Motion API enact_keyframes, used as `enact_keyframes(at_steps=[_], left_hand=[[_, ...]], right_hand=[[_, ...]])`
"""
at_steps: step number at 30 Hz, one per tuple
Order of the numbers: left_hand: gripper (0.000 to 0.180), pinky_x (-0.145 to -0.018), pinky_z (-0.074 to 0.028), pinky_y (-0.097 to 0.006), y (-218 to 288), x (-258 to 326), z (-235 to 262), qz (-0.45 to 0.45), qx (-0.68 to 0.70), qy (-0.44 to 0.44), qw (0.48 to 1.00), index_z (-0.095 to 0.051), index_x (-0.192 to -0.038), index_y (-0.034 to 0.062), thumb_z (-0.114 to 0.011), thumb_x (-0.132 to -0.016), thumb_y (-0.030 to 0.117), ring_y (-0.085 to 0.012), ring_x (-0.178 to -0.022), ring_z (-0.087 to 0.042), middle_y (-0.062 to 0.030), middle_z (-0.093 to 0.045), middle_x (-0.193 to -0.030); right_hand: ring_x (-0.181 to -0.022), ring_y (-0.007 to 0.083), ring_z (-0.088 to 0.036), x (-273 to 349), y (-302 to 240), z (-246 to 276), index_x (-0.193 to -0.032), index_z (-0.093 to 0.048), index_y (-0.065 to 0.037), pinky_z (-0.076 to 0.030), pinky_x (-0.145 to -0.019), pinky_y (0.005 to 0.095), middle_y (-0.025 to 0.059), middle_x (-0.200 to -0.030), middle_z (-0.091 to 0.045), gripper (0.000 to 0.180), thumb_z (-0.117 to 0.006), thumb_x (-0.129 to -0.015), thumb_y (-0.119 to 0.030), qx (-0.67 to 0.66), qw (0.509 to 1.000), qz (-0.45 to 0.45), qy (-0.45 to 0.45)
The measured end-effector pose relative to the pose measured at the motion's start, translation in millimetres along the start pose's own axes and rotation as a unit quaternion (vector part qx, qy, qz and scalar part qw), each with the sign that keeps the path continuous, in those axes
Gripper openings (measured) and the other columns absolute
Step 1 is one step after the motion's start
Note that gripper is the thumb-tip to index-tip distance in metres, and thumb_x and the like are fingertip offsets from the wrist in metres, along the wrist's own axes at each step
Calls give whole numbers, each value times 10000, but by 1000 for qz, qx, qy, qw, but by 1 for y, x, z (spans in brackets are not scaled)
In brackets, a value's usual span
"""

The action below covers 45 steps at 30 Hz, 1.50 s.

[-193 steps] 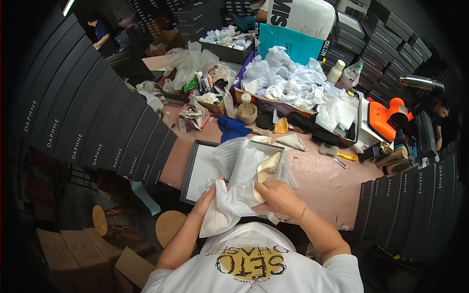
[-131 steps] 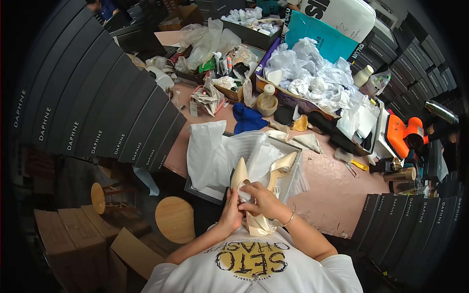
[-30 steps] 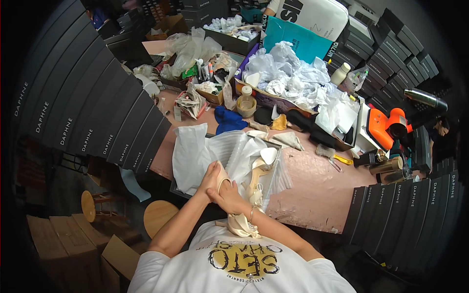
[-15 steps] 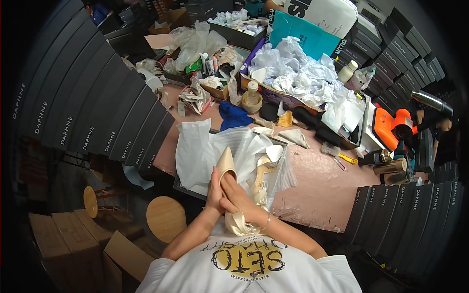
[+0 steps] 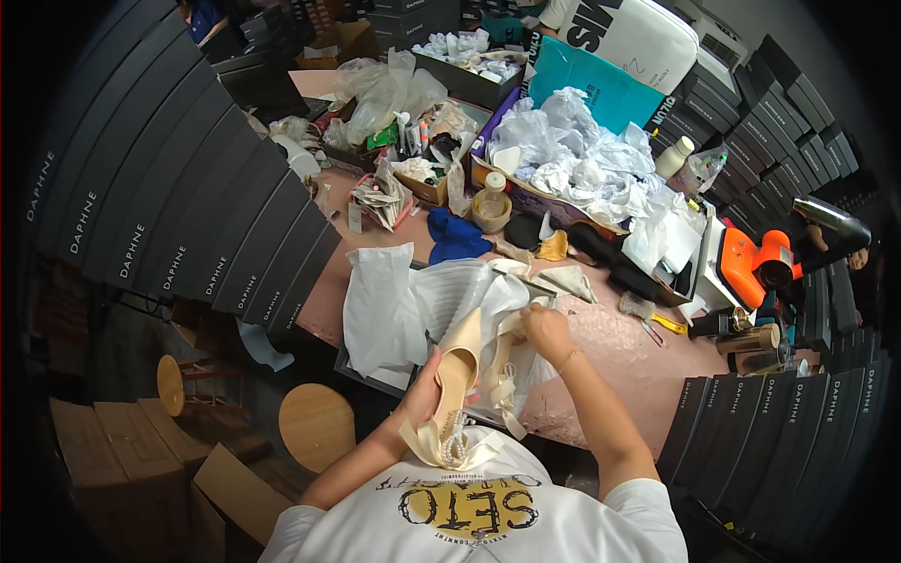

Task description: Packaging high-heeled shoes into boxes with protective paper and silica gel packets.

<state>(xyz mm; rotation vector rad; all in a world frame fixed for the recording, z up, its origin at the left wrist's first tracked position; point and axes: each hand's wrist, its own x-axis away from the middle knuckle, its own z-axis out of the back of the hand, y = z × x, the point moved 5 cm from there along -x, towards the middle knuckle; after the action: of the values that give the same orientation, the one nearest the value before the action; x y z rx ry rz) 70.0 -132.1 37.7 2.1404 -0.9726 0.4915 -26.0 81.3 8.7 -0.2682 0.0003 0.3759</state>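
Note:
My left hand (image 5: pixel 421 392) is closed around the side of a beige pointed shoe (image 5: pixel 458 364), toe pointing away from me. Pearls and a pale ribbon (image 5: pixel 427 443) hang at its near end, against my shirt. A second beige shoe (image 5: pixel 504 359) with a ribbon lies in the open dark shoebox (image 5: pixel 383 383), on its right side. My right hand (image 5: pixel 546 330) is closed at that shoe's far end; its fingers hide what they grip. White tissue paper (image 5: pixel 380 305) spills over the box's left and far sides.
Dark shoeboxes (image 5: pixel 178 178) rise in a leaning row at left; more boxes (image 5: pixel 770 422) stand at right. Crumpled paper fills a large box (image 5: pixel 572 150) behind. A blue cloth (image 5: pixel 457 235), a yellow-handled brush (image 5: pixel 668 323) and an orange blower (image 5: pixel 755 253) lie on the pink table (image 5: pixel 610 375).
My right hand has left the held shoe and reached right and forward to the shoe in the box. The held shoe has tipped, showing its inside and pearls.

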Motion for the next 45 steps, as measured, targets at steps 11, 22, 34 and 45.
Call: enact_keyframes(at_steps=[11,22,34,45], left_hand=[[458,-859,-501,-387,-15,-13,9,-63,101,50,992,-471,-1231,68,-533,-919,398,-207,-1015,-576,-95,-562,-1135],[438,-862,-504,-363,-18,-6,18,-139,46,120,982,-347,-1323,72,-531,-955,222,-222,-1045,-580,-117,-539,-1158],[492,-1001,-416,-405,-30,-11,9,-120,58,61,989,-295,-1365,88,-524,-965,262,-217,-1212,-457,-110,-441,-1294],[394,-618,-554,-295,-24,-15,28,55,43,63,996,-513,-1172,32,-492,-958,362,-199,-805,-660,-161,-644,-955]], right_hand=[[-772,136,-658,74,-112,32,-1021,-645,16,-527,-649,251,74,-902,-687,159,-635,-873,-41,-485,865,-127,18],[-598,151,-629,79,-134,35,-1066,-647,-96,-483,-518,258,94,-768,-646,245,-660,-824,-59,-462,878,-126,-7],[-657,293,-640,33,-133,20,-939,-608,-44,-492,-550,392,133,-747,-629,175,-628,-820,-170,-236,972,5,-23],[-1000,283,-557,-71,14,-10,-982,-640,-71,-461,-778,420,84,-980,-627,228,-640,-758,-119,34,991,69,108]])
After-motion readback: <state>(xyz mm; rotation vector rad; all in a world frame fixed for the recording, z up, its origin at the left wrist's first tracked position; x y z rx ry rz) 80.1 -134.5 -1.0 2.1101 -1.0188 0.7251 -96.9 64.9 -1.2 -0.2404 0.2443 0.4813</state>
